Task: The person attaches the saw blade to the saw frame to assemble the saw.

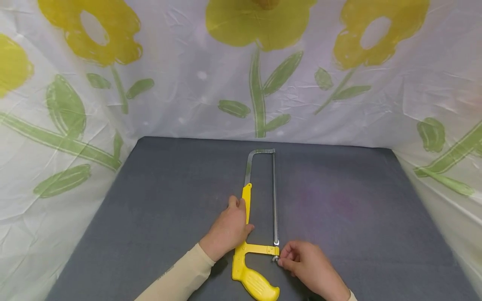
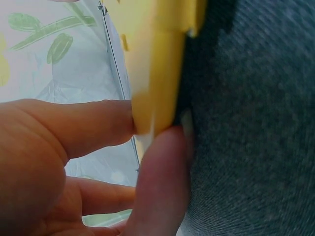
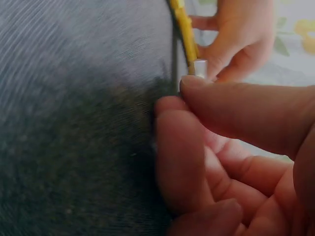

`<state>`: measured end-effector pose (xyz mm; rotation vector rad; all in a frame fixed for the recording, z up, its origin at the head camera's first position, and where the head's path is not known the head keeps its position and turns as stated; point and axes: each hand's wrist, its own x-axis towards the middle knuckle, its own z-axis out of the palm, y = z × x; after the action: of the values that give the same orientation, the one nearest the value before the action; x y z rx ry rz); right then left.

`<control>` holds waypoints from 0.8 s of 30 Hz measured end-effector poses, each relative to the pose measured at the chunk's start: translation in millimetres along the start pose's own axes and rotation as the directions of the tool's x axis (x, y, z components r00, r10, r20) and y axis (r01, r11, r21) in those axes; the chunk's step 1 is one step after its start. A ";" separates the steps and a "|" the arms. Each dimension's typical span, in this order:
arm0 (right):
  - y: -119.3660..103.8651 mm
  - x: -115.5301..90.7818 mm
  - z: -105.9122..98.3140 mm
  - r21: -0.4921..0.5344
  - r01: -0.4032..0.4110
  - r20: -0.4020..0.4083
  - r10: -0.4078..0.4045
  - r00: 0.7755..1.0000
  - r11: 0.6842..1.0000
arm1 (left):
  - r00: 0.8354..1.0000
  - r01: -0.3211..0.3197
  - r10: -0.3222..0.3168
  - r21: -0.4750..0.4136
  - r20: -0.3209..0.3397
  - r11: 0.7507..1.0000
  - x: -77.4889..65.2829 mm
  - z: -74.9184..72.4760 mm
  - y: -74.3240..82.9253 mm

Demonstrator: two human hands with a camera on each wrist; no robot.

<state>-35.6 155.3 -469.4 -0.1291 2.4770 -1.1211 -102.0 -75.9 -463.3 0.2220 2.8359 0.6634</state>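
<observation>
A hacksaw with a yellow handle [image 1: 260, 284] lies on the dark table, its silver bow pointing away from me. My left hand [image 1: 229, 228] grips the yellow frame bar [image 1: 247, 194] between thumb and fingers; the left wrist view shows the bar [image 2: 160, 83] pinched close over the cloth. At the near end of the blade [image 1: 275, 200], my right hand [image 1: 310, 265] pinches the small metal wing nut [image 1: 275, 258] with thumb and index finger. In the right wrist view a silver bit [image 3: 200, 67] shows just past the thumb tip, and the fingertips hide the rest.
The dark grey tabletop [image 1: 180, 179] spreads around the saw on all sides. A white curtain [image 1: 180, 96] with yellow flowers hangs behind it and along both sides.
</observation>
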 end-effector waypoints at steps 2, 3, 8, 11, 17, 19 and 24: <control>0.5 1.4 0.2 -0.005 0.001 0.003 -0.001 1.000 1.000 | 1.000 0.002 -0.002 -0.004 0.000 1.000 0.2 -0.5 0.8; 0.9 2.0 0.4 -0.003 0.006 0.002 -0.006 1.000 1.000 | 1.000 0.004 -0.004 -0.005 -0.001 1.000 0.2 -0.3 1.0; 2.1 3.3 0.4 -0.016 0.052 0.012 -0.052 0.999 0.999 | 1.000 0.009 -0.009 -0.016 -0.006 1.000 -1.2 -0.3 1.4; 2.3 4.8 0.0 -0.017 0.061 0.043 -0.061 0.997 0.998 | 1.000 0.014 -0.014 -0.020 -0.004 1.000 -1.3 0.3 1.1; 2.9 10.1 -1.7 0.013 0.003 0.112 -0.004 0.994 1.000 | 0.999 0.046 -0.046 -0.025 0.021 0.999 -0.7 2.9 1.6; 6.3 10.7 -4.3 0.047 -0.003 0.131 -0.003 0.991 0.999 | 0.999 0.047 -0.046 -0.028 0.024 0.999 -1.1 2.9 1.4; 13.6 12.5 -9.7 0.112 0.015 0.139 -0.031 0.990 0.994 | 0.999 0.030 -0.029 -0.023 0.012 0.999 -0.9 1.8 0.7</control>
<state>-49.8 168.0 -477.8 -0.1977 2.2897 -1.2124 -100.6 -74.8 -464.4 0.1793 2.8128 0.6860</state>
